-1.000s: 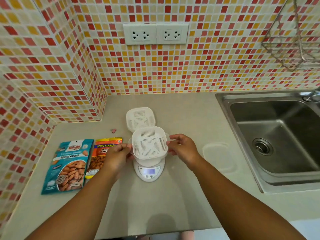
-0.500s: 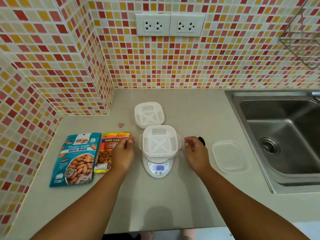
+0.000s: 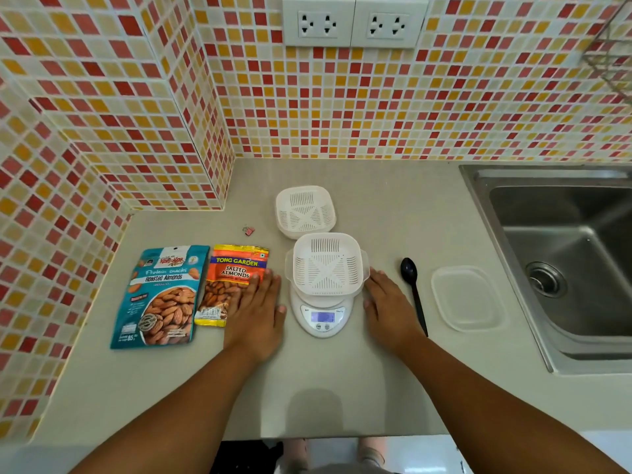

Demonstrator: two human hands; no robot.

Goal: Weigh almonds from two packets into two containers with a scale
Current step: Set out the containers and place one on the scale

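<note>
A white slotted container [image 3: 327, 264] sits on a small white scale [image 3: 321, 316] with a lit display. A second white slotted container [image 3: 305, 212] stands just behind it on the counter. Left of the scale lie a teal roasted almonds packet [image 3: 162, 295] and an orange salted almonds packet [image 3: 232, 280]. My left hand [image 3: 256, 309] lies flat and open, partly over the orange packet's right edge. My right hand [image 3: 388, 304] rests flat and open on the counter right of the scale. Neither hand holds anything.
A black spoon [image 3: 413, 290] lies right of my right hand, beside a clear plastic lid [image 3: 466, 297]. A steel sink [image 3: 567, 261] fills the right side. A small pink clip [image 3: 248, 230] lies behind the packets. Tiled walls close in the back and left.
Both hands let go of the container on the scale and dropped flat onto the counter on either side. The black spoon has come into view from under my right hand.
</note>
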